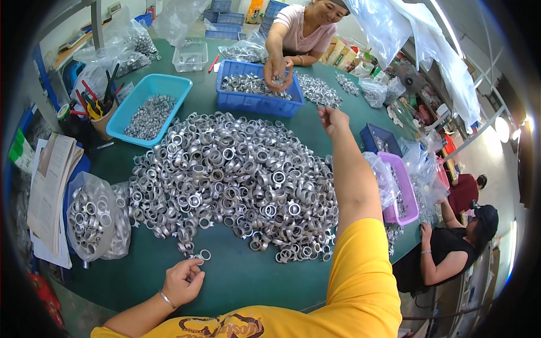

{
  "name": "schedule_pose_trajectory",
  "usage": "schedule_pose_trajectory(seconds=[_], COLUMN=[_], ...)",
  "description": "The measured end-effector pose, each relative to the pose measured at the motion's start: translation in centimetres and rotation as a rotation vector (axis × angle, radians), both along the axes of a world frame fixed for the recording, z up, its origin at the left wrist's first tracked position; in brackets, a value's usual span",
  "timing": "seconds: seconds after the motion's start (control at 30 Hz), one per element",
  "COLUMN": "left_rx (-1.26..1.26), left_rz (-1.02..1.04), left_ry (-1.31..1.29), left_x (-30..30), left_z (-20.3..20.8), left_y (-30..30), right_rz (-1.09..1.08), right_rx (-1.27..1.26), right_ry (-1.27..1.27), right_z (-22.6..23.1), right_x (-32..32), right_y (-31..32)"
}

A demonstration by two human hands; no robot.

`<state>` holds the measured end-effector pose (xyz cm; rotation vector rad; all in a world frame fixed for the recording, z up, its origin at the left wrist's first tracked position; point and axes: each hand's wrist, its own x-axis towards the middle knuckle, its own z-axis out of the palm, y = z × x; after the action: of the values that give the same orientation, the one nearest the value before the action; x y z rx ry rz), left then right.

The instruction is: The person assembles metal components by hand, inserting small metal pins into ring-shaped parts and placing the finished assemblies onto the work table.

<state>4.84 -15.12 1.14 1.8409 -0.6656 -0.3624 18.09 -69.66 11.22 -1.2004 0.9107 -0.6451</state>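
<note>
Two hands, far apart. Left hand [185,281] nearest: fingers curled in, thumb close; can't tell if it pinches anything. Loose ring [209,255] just past its fingertips, ahead and slightly right, round, no clear long axis; left is clearly nearer. Ring pile [242,169] beyond, between both hands. Right hand [333,119] stretched out past pile, fingers loosely curled, contents can't tell, just short of small parts [319,91].
</note>
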Motion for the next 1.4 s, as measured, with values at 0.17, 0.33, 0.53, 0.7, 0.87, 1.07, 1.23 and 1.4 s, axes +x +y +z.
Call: schedule_pose_trajectory(seconds=[0.17, 0.33, 0.53, 0.7, 0.87, 1.07, 1.23, 1.4], left_rx=[-0.016, -0.027, -0.020, -0.006, -0.005, -0.014, -0.009, -0.043], left_rz=[-0.012, -0.010, -0.019, -0.032, -0.036, -0.006, -0.049, 0.010], left_ry=[-0.004, -0.021, -0.036, -0.028, -0.058, -0.058, -0.096, -0.073], left_x=[0.0, 0.0, 0.0, 0.0, 0.1, 0.0, 0.0, -0.1], left_z=[0.0, 0.2, 0.1, 0.1, -0.1, -0.3, -0.1, -0.7], left_y=[-0.2, -0.1, -0.1, 0.0, 0.2, 0.1, -0.1, -0.2], right_rz=[-0.008, 0.027, -0.054, -0.012, -0.003, -0.027, -0.164, 0.148], right_rx=[-0.173, -0.074, -0.033, -0.051, -0.129, -0.160, -0.277, 0.007], right_ry=[-0.126, -0.227, -0.225, -0.196, -0.193, -0.216, -0.211, -0.898], right_z=[1.8, 2.7, 3.8, 4.0, 3.7, 4.1, 5.8, 10.4], right_x=[2.0, 3.6, 3.4, 2.9, 2.8, 2.4, -0.2, -7.3], right_y=[2.1, 3.0, 4.1, 3.5, 3.1, 3.6, 4.9, 16.8])
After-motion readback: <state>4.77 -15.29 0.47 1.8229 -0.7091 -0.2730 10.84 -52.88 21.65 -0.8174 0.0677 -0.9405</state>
